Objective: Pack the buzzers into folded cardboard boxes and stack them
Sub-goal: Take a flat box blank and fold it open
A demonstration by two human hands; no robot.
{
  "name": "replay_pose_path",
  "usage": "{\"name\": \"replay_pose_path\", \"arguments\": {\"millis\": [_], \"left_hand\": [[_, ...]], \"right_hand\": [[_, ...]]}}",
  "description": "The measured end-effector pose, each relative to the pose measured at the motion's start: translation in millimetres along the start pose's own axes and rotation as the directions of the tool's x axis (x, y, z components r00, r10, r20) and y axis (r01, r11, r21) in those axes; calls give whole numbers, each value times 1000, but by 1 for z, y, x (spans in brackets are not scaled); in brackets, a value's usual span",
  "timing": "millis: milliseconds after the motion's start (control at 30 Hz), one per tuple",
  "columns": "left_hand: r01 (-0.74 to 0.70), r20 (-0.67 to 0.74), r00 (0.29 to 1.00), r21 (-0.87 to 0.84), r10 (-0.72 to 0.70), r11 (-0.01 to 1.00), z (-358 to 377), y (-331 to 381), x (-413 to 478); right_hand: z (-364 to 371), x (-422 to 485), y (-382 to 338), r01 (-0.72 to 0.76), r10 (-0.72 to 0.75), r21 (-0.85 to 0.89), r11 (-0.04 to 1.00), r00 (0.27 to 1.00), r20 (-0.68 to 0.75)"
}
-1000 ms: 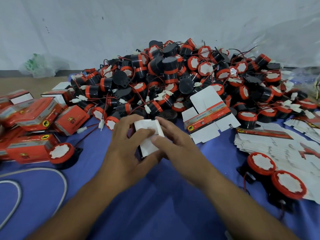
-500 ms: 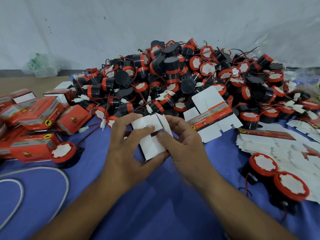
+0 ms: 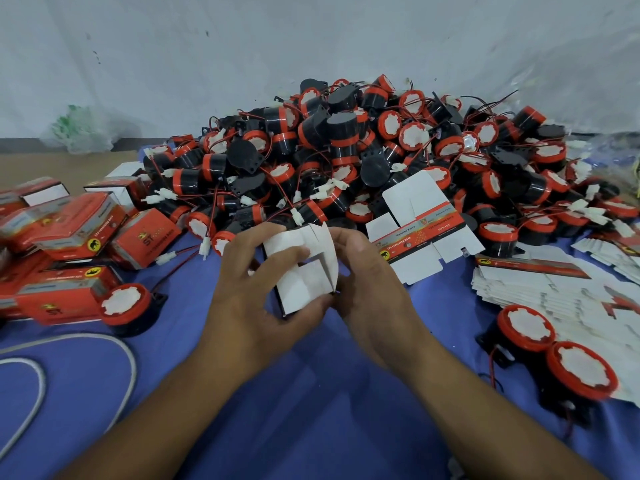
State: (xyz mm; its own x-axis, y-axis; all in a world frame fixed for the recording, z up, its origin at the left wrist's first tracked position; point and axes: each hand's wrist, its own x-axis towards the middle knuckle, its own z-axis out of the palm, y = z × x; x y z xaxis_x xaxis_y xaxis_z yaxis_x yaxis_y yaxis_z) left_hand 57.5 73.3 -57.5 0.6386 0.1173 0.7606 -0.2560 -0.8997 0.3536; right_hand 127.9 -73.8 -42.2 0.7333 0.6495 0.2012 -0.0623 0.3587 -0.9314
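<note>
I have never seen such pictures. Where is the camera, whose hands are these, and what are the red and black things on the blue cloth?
No machine is here: a person wears a camera on the head, so you look forward and down at their own two hands. The left hand and the right hand both hold a half-folded white cardboard box in their fingers. Behind it lies a big pile of black-and-red buzzers. On the left are closed red boxes; on the right, a stack of flat unfolded boxes and two loose buzzers. All rests on a blue cloth.
</note>
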Motion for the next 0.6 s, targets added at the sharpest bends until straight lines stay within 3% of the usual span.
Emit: {"name": "replay_pose_path", "arguments": {"millis": [233, 433, 600], "left_hand": [[-54, 17, 998, 54, 53, 997, 0, 3, 0], [-75, -20, 997, 37, 76, 996, 2, 9, 1], [104, -18, 994, -104, -107, 989, -1, 12, -2]], "right_hand": [[-3, 2, 0, -75, 77, -38, 996, 996, 36], [-3, 2, 3, -51, 60, -178, 983, 997, 47], [0, 2, 8, -44, 47, -49, 998, 998, 52]]}}
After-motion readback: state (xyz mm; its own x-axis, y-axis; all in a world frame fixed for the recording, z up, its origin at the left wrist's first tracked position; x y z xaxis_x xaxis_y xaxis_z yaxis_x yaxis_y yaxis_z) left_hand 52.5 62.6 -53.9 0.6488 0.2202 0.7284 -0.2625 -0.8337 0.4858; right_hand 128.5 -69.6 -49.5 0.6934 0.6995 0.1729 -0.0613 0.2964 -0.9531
